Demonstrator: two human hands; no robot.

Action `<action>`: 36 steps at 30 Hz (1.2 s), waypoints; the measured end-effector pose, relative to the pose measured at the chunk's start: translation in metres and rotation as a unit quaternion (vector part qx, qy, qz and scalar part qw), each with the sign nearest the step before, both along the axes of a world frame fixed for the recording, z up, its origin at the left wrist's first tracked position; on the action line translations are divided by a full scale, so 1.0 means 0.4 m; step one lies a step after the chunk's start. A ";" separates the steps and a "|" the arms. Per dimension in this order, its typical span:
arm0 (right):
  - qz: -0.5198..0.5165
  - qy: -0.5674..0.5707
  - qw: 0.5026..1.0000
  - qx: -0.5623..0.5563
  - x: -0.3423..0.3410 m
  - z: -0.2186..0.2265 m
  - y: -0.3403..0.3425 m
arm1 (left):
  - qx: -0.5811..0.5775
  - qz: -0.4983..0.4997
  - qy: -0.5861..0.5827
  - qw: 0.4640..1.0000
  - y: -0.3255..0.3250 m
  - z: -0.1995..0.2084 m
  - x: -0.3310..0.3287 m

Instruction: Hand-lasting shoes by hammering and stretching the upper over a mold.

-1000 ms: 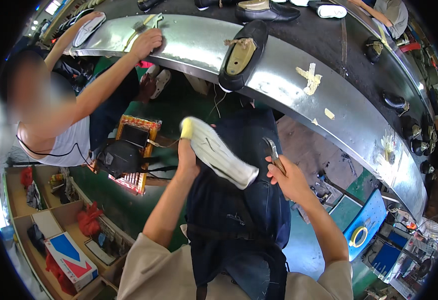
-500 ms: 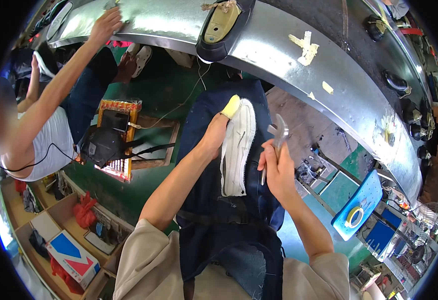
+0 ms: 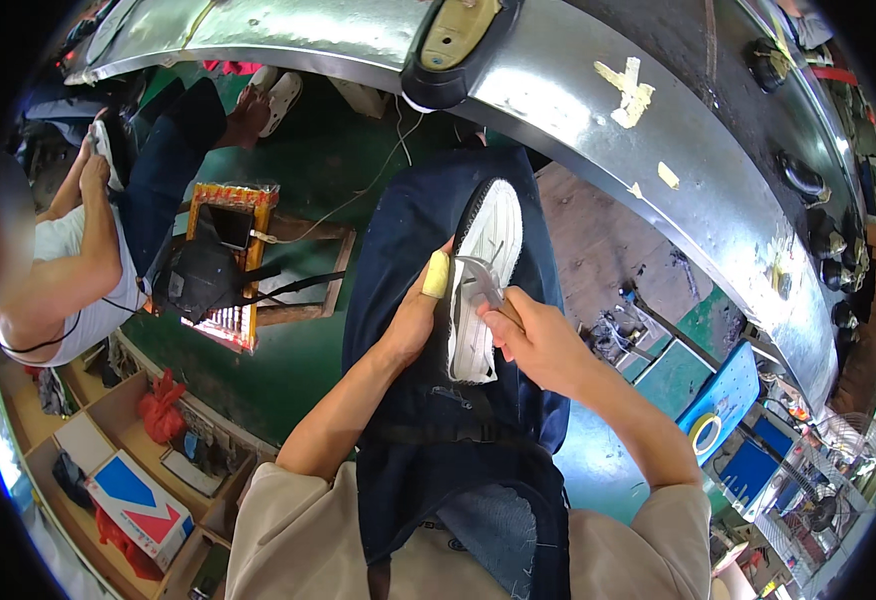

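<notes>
A shoe upper (image 3: 488, 235) with a white underside and a dark edge lies lengthwise on my lap, its underside facing up. My left hand (image 3: 416, 315) grips its left side, the thumb wearing a yellow cover (image 3: 436, 274); the fingers below are mostly hidden. Closed around the handles of metal lasting pincers (image 3: 482, 278), my right hand (image 3: 531, 338) is over the right part of the shoe. The tool's curved head lies over the middle of the white underside, close to my left thumb. Whether its jaws bite the edge is hard to see.
A curved metal bench (image 3: 568, 110) spans the far side, with a black shoe-shaped stand (image 3: 440, 75) on its edge. At left a co-worker (image 3: 68, 250) handles a shoe. A stool (image 3: 303, 265) carries a black bag (image 3: 203, 283). A blue seat (image 3: 723, 395) with tape stands at right.
My right hand has brought the pincers left onto the shoe. The shoe has tilted, showing its dark left edge, and my left thumb is lower. The co-worker's arm has come back from the bench.
</notes>
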State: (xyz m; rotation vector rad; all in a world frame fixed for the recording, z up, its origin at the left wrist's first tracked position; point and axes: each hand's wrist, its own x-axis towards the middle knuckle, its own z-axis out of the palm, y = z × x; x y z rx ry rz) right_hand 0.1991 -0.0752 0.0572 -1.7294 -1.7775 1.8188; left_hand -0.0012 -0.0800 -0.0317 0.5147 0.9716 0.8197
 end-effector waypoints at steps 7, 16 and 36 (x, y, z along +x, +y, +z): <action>0.182 -0.140 0.938 0.259 0.038 0.053 -0.007 | 0.109 -0.050 0.066 0.991 -0.008 0.004 -0.013; 0.132 -0.143 0.948 0.253 -0.052 -0.046 -0.023 | 0.043 0.015 -0.061 0.997 -0.004 -0.010 -0.031; 0.291 -0.046 0.946 0.132 -0.061 0.042 0.031 | 0.176 -0.161 0.332 0.912 0.038 0.051 -0.085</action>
